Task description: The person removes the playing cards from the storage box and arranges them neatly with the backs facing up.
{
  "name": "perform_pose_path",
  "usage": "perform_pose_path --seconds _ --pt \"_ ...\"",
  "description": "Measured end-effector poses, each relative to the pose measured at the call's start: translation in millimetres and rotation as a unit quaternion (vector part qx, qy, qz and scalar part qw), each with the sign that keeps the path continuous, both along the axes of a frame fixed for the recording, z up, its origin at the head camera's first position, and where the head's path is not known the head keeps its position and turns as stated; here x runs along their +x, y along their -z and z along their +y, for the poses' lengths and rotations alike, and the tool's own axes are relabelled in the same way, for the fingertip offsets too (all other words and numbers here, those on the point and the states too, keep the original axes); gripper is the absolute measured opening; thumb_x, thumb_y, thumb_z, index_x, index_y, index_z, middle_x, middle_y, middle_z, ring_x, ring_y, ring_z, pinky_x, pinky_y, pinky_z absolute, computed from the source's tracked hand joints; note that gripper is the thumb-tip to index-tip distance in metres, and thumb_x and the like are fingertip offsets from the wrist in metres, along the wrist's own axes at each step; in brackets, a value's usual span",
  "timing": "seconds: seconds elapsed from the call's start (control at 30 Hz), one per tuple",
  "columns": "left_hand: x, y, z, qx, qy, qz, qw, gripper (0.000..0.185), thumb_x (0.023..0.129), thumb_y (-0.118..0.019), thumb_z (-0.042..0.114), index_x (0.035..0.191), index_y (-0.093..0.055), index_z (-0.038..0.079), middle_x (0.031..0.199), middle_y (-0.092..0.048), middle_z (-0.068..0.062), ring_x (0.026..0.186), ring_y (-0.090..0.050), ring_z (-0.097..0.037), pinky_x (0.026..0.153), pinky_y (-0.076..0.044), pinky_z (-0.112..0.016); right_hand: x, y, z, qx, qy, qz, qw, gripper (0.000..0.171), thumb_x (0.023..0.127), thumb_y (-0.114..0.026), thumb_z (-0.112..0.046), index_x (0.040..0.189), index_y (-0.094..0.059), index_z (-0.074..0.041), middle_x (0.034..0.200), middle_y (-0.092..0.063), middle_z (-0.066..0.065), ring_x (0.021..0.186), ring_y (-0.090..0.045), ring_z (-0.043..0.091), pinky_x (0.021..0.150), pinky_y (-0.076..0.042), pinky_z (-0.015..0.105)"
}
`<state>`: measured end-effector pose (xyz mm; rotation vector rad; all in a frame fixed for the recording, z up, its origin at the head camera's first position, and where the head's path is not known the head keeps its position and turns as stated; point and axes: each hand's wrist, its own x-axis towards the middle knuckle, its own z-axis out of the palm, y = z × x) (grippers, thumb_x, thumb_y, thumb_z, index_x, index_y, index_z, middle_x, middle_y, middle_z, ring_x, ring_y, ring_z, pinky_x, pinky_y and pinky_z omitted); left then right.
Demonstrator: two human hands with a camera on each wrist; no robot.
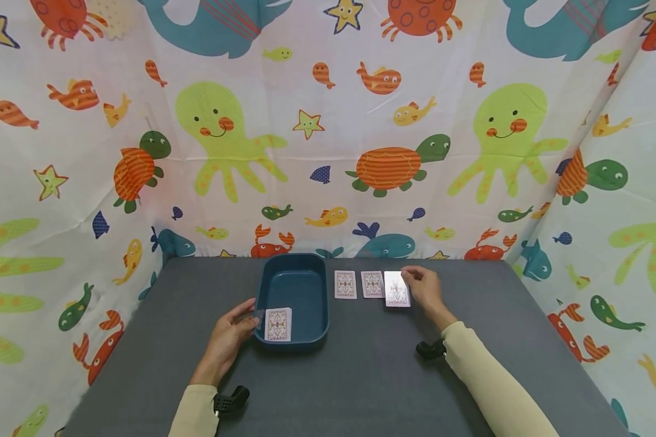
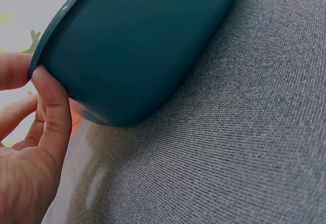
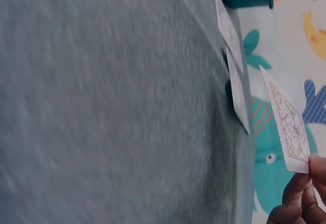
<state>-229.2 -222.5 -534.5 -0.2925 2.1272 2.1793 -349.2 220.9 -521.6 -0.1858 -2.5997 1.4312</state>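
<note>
A dark teal tray (image 1: 297,285) sits mid-table with one face-down card (image 1: 278,324) leaning at its near left corner. My left hand (image 1: 235,331) grips the tray's near left rim; in the left wrist view its fingers (image 2: 51,117) curl on the tray (image 2: 137,51). Two face-down cards (image 1: 345,284) (image 1: 372,284) lie to the right of the tray. My right hand (image 1: 423,288) pinches a third card (image 1: 396,289) by its right edge, lifted off the table. The right wrist view shows that card (image 3: 288,122) raised and held by my fingertips (image 3: 298,196).
The grey cloth table (image 1: 361,376) is walled by a sea-animal patterned curtain (image 1: 328,133) at the back and both sides. Small black wrist mounts (image 1: 430,349) (image 1: 231,400) show at my sleeves.
</note>
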Motion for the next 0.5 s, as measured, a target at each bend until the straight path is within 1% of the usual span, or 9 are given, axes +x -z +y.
perform_pose_path --seconds 0.1,0.27,0.33,0.43,0.5 --pt "-2.0 0.4 3.9 0.006 0.010 0.003 0.9999 0.052 0.095 -0.060 0.009 0.145 -0.047 0.013 0.145 -0.044 -0.012 0.109 -0.052 -0.017 0.090 -0.044 -0.030 -3.6 0.5 9.0 0.010 0.013 -0.011 1.000 0.024 0.098 -0.060 -0.025 0.112 -0.071 -0.009 0.108 -0.069 0.014 0.094 -0.057 0.023 0.073 -0.044 0.028" --pt "-1.3 0.6 2.3 0.001 0.005 -0.006 1.0000 0.052 0.095 -0.060 0.008 0.145 -0.047 0.013 0.144 -0.045 -0.011 0.110 -0.053 -0.015 0.090 -0.044 -0.030 -12.9 5.6 14.8 0.020 0.004 -0.029 0.999 0.026 0.098 -0.060 -0.029 0.113 -0.071 -0.010 0.110 -0.069 0.013 0.095 -0.057 0.022 0.074 -0.043 0.028" --pt "-0.3 -0.2 0.7 -0.006 0.004 -0.006 1.0000 0.052 0.095 -0.060 0.009 0.145 -0.046 0.013 0.144 -0.044 -0.011 0.110 -0.053 -0.015 0.091 -0.043 -0.030 -18.2 8.7 15.5 0.018 0.002 -0.032 0.999 0.026 0.098 -0.060 -0.029 0.113 -0.071 -0.010 0.109 -0.069 0.013 0.094 -0.057 0.022 0.074 -0.043 0.028" --pt "1.2 -1.2 -0.9 -0.012 0.011 -0.004 0.9999 0.053 0.096 -0.060 0.011 0.147 -0.044 0.013 0.146 -0.042 -0.011 0.111 -0.053 -0.015 0.092 -0.042 -0.030 -25.6 12.7 16.4 0.015 0.012 -0.034 0.999 0.024 0.097 -0.061 -0.026 0.111 -0.072 -0.010 0.106 -0.069 0.012 0.092 -0.057 0.021 0.073 -0.043 0.028" --pt "1.4 -1.8 -0.5 -0.009 0.012 -0.004 0.9999 0.053 0.096 -0.059 0.012 0.147 -0.044 0.013 0.147 -0.042 -0.012 0.111 -0.053 -0.015 0.092 -0.042 -0.030 -30.0 14.4 17.5 0.017 0.015 -0.034 0.999 0.024 0.097 -0.062 -0.025 0.110 -0.072 -0.008 0.105 -0.069 0.013 0.091 -0.057 0.021 0.072 -0.042 0.027"
